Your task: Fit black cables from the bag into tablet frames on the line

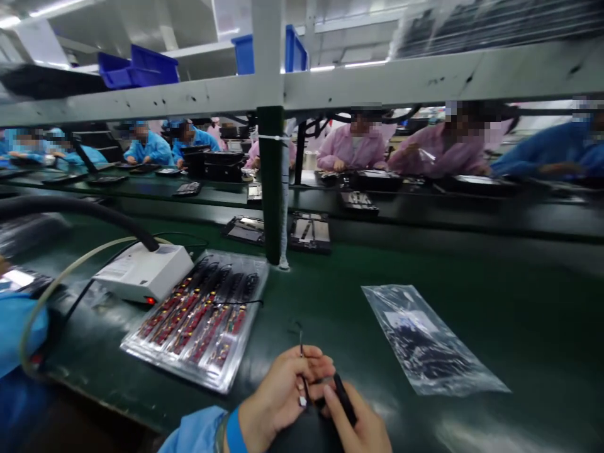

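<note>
At the near edge of the green bench [330,296], we see two bare hands close together, though we cannot tell whether their fingers touch. The left hand [290,393], palm up below a blue wristband [234,433], has its fingers curled about a thin dark cable [302,352]; a small white piece [302,401] shows near its lower end. The right hand [356,421] pinches a black bar-shaped piece [345,400] between thumb and fingers; its exact nature we cannot make out. To the left of the hands, we note a clear tray [221,382] of red parts with black leads in rows, and behind it a white box [141,270] with a lit red switch. To the right lies a clear plastic bag [453,358] with dark contents. Beyond the post [271,189], we observe co-workers in blue and pink seated along a further bench.
</note>
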